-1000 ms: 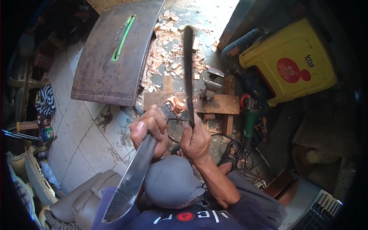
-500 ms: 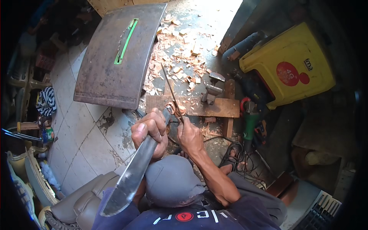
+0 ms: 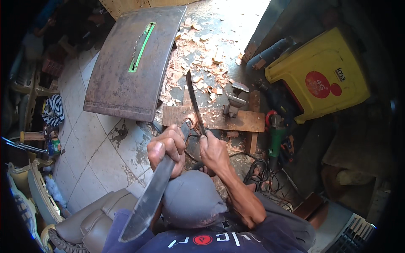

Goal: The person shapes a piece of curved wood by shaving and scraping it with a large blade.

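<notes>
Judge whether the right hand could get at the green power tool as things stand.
Not readily, I think: the right hand is gripping a long dark blade-like tool. Otherwise, the green power tool, off to its right, looks reachable: nothing tall seems to stand between.

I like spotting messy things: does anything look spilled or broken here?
Yes: loose wood chips lie scattered beyond the wooden board, like spilled crumbs. Also, the pale floor tiles have dark, ragged patches, so their surface looks worn or damaged.

The dark strip [image 3: 194,98] has swung leftward since a second ago.
</notes>
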The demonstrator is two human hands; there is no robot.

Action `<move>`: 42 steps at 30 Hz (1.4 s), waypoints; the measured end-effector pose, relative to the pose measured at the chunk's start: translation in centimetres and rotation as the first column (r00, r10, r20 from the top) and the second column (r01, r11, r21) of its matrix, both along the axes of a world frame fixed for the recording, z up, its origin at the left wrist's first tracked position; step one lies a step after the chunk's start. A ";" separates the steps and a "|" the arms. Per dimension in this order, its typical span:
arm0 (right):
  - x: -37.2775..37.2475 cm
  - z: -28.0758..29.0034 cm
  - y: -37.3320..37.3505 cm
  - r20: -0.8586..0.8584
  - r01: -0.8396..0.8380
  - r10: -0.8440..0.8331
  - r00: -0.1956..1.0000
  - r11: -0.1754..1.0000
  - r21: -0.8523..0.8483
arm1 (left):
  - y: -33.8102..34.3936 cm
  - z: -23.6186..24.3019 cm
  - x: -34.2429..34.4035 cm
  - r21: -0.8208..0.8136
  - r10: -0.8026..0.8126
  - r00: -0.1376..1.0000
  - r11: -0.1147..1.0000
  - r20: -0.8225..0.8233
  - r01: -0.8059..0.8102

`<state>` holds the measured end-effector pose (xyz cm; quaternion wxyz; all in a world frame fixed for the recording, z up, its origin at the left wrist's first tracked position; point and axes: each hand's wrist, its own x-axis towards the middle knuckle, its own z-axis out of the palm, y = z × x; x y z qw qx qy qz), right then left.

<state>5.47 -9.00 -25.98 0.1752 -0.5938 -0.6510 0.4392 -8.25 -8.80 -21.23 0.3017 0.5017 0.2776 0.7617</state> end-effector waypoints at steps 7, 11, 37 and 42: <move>-0.9 -3.6 -1.6 0.156 -0.008 -0.025 0.987 0.978 0.211 | -0.7 -0.4 0.5 -0.073 0.022 0.999 0.997 0.041 -0.019; -0.1 -1.2 0.1 -0.017 0.056 -0.056 0.998 0.998 -0.022 | -0.2 0.2 0.3 -0.029 0.042 0.999 0.999 -0.009 -0.042; -0.4 -2.5 -1.8 -0.033 0.138 -0.135 0.990 0.931 0.338 | -2.8 -0.7 0.5 -0.062 -0.038 0.999 0.997 -0.012 0.037; -0.6 1.7 -1.5 0.014 0.139 -0.139 0.990 0.990 0.038 | -3.2 -0.2 0.2 -0.106 -0.037 0.999 0.994 0.006 0.037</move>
